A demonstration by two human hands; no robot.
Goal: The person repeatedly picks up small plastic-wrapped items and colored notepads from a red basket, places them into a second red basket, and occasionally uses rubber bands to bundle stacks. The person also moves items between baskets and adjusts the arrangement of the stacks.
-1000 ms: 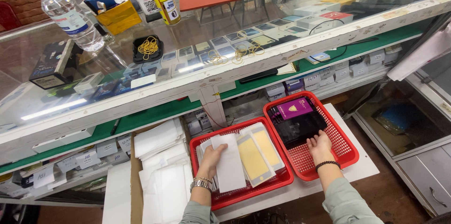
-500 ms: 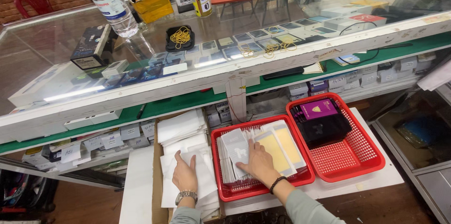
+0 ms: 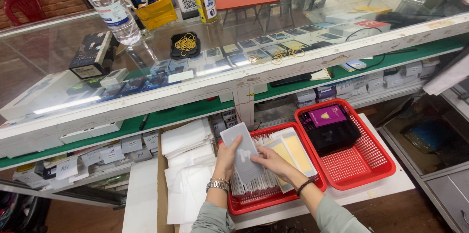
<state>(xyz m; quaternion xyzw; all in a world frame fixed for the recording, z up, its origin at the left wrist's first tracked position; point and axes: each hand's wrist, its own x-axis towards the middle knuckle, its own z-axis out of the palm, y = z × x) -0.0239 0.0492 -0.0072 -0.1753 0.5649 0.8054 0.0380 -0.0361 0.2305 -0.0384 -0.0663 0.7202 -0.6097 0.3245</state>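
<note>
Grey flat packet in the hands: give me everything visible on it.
The grey packet is a thin, flat rectangular sleeve, pale grey with a small white mark near its middle, apparently glossy. It stands tilted, lifted above a row of similar packets in the left red basket. The left hand grips its left edge; the right hand touches its right edge.

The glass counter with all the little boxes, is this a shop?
Probably a small shop, maybe for phone accessories: a glass counter, shelves of small boxes, and red trays of flat packets that both hands sort.
</note>
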